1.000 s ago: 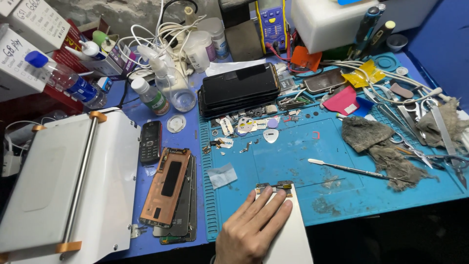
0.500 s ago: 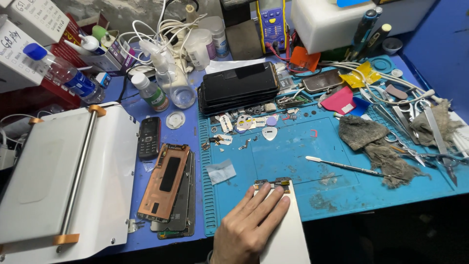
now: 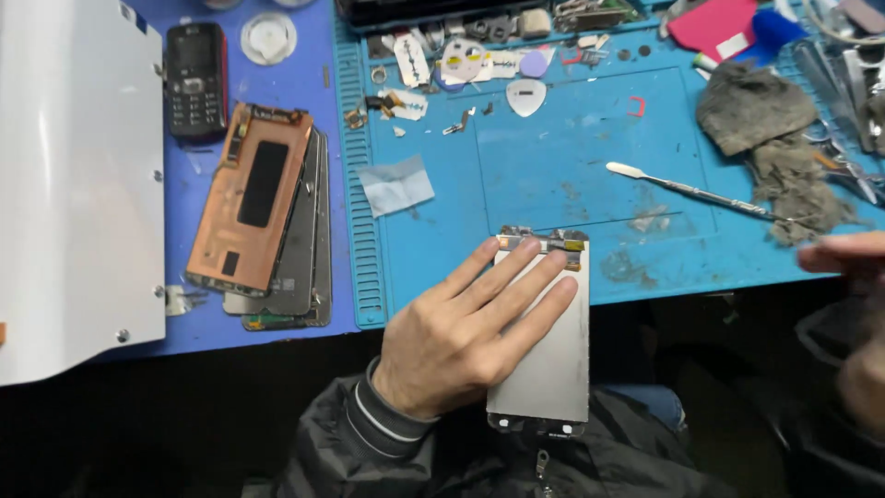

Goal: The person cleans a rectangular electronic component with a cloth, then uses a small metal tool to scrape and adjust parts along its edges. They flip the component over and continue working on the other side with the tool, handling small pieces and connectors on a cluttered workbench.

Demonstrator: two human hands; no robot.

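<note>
My left hand [image 3: 470, 327] lies flat, fingers spread, on a silver-grey phone screen panel [image 3: 553, 369]. The panel's top end rests on the blue work mat [image 3: 553, 175] and its lower end hangs over the mat's front edge above my lap. My right hand [image 3: 853, 314] is blurred at the right edge, its fingers near the mat's front right corner and a clump of grey cloth [image 3: 784, 175]. Whether it holds anything cannot be made out. A thin metal spudger [image 3: 691, 191] lies on the mat to the right of the panel.
A copper-backed phone panel [image 3: 251, 198] sits on stacked panels left of the mat. A small black keypad phone [image 3: 195, 78] lies above it. A white machine [image 3: 64, 175] fills the left side. Picks, blades and small parts [image 3: 479, 69] litter the mat's far edge. A clear film scrap [image 3: 396, 184] lies on the mat.
The view has tilted down and drawn closer to the bench. My left hand stays pressed on the panel. My right hand has come into view at the right edge.
</note>
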